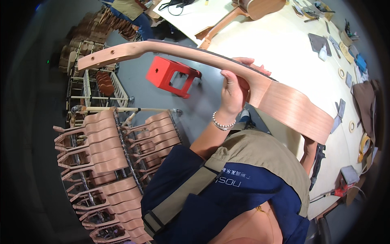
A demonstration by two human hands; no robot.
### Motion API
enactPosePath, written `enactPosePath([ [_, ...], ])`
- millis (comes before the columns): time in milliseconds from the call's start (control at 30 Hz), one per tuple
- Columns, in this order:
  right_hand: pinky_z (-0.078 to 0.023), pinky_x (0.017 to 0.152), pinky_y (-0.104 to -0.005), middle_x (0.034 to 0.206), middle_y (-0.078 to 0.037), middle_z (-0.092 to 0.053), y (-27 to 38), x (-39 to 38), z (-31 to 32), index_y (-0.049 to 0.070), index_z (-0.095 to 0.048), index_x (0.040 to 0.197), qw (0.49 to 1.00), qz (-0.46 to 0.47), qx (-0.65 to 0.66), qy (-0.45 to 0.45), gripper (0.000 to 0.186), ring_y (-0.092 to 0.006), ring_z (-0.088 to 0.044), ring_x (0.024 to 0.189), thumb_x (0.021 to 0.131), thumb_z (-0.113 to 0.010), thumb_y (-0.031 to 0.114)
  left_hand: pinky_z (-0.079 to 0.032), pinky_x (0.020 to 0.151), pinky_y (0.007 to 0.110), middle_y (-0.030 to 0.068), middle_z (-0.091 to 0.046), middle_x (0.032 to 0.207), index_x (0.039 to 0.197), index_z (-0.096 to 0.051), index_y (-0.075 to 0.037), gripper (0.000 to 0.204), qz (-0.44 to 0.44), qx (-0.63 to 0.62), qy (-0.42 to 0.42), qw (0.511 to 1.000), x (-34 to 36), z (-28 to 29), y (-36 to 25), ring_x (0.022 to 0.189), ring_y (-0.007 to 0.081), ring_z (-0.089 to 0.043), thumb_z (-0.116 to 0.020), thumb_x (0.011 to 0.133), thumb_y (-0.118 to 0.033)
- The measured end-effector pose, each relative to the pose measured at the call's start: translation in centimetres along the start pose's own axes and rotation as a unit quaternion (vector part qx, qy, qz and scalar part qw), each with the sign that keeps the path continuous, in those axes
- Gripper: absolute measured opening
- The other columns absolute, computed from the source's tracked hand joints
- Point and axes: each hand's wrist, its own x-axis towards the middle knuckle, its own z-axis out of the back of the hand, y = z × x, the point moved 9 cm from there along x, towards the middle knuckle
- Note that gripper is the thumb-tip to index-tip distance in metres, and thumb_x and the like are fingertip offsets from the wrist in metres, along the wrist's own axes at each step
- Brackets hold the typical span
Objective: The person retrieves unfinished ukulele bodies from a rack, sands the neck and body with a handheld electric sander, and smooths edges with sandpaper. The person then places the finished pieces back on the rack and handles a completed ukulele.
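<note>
An unfinished wooden ukulele (298,105) is held up in front of me, side on. Its bare neck (183,51) reaches to the upper left and ends in a headstock with peg holes. A dark fingerboard edge runs along the neck's far side. My left hand (235,92), with a beaded bracelet at the wrist, wraps round the neck near the heel, its fingertips showing beyond the fingerboard. At the body's lower right end, my right hand (310,145) goes behind the wood; its fingers are hidden.
To the right, a pale worktable (292,49) carries another ukulele (256,8), tape rolls (365,146) and several tools. A red stool (172,77) stands on the grey floor. Racks of unfinished ukuleles (103,142) fill the left. Another person (134,16) is at the top left.
</note>
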Motion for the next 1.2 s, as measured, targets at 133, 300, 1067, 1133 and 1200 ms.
enactPosePath([
  [133, -0.036, 0.099, -0.0386, 0.137, -0.017, -0.034, 7.8, 0.0, -6.0, 0.003, -0.026, 0.137, 0.999, -0.017, 0.031, -0.02, 0.069, -0.0256, -0.037, 0.124, 0.083, -0.057, 0.034, -0.04, 0.093, 0.048, 0.0193, -0.062, 0.086, 0.111, -0.041, -0.003, 0.077, -0.035, 0.0, 0.003, 0.999, 0.0, -0.1, -1.3, 0.089, 0.0333, -0.061, -0.013, 0.082, -0.068],
  [300, -0.03, 0.104, -0.0378, 0.14, -0.018, -0.03, 7.7, 0.3, -5.5, 0.0, -0.022, 0.138, 0.999, 0.036, -0.03, 0.017, 0.064, -0.0246, -0.032, 0.129, 0.089, -0.045, 0.035, -0.041, 0.092, 0.042, 0.0152, -0.061, 0.088, 0.117, -0.03, 0.002, 0.042, -0.076, -0.001, 0.034, 0.997, 0.0, -0.5, -2.1, 0.088, 0.0277, -0.062, -0.043, 0.094, -0.031],
  [1067, -0.03, 0.104, -0.0386, 0.14, -0.015, -0.03, 5.0, 0.0, -4.3, 0.003, -0.025, 0.137, 0.976, -0.073, 0.205, 0.005, 0.064, -0.0259, -0.033, 0.127, 0.091, -0.035, 0.046, -0.039, 0.097, 0.037, 0.0097, -0.06, 0.096, 0.118, -0.03, 0.0, 0.052, -0.003, 0.05, 0.061, 0.997, -0.5, -2.2, -1.2, 0.1, 0.0212, -0.058, -0.064, 0.081, -0.013],
  [1133, -0.03, 0.104, -0.0387, 0.14, -0.015, -0.03, 4.8, -0.1, -4.5, 0.003, -0.025, 0.137, 0.97, -0.077, 0.231, 0.005, 0.064, -0.026, -0.033, 0.127, 0.091, -0.034, 0.047, -0.043, 0.092, 0.036, 0.0104, -0.06, 0.098, 0.118, -0.031, 0.001, 0.049, -0.019, 0.024, 0.054, 0.998, -0.3, -1.7, -1.4, 0.102, 0.023, -0.057, -0.059, 0.085, -0.021],
  [1200, -0.03, 0.104, -0.0388, 0.14, -0.015, -0.03, 4.9, -0.3, -4.1, 0.004, -0.025, 0.137, 0.964, -0.078, 0.254, 0.003, 0.064, -0.0261, -0.033, 0.127, 0.091, -0.033, 0.048, -0.049, 0.085, 0.035, 0.0138, -0.056, 0.109, 0.128, -0.026, 0.003, 0.056, -0.033, 0.081, 0.015, 0.996, -0.3, 0.1, -1.1, 0.105, 0.0268, -0.056, -0.044, 0.091, -0.036],
])
